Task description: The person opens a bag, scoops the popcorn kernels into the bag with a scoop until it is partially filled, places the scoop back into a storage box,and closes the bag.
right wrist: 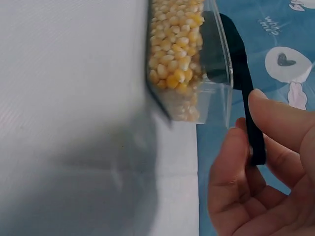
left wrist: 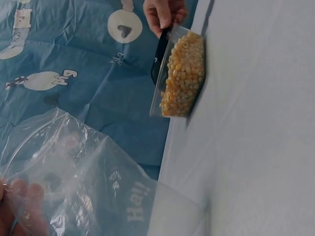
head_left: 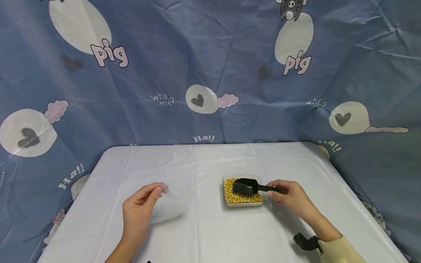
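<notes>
A clear rectangular container (head_left: 245,204) of yellow corn kernels (left wrist: 183,73) stands right of the table's middle. My right hand (head_left: 291,197) pinches the handle of a black scoop (head_left: 246,186) between thumb and fingers. The scoop's head lies over the kernels, inside or just above the rim; whether it carries kernels is hidden. To the left, my left hand (head_left: 139,212) pinches the edge of a clear plastic zip bag (left wrist: 93,182), which hangs above the table and looks empty. In the right wrist view the scoop (right wrist: 241,64) shows partly through the container's wall.
A white cloth covers the table (head_left: 210,237). Behind it hangs a blue printed curtain (head_left: 210,65), which also runs down both sides. A black strapped device (head_left: 307,241) sits at the right wrist, near a pale yellow sleeve (head_left: 340,252).
</notes>
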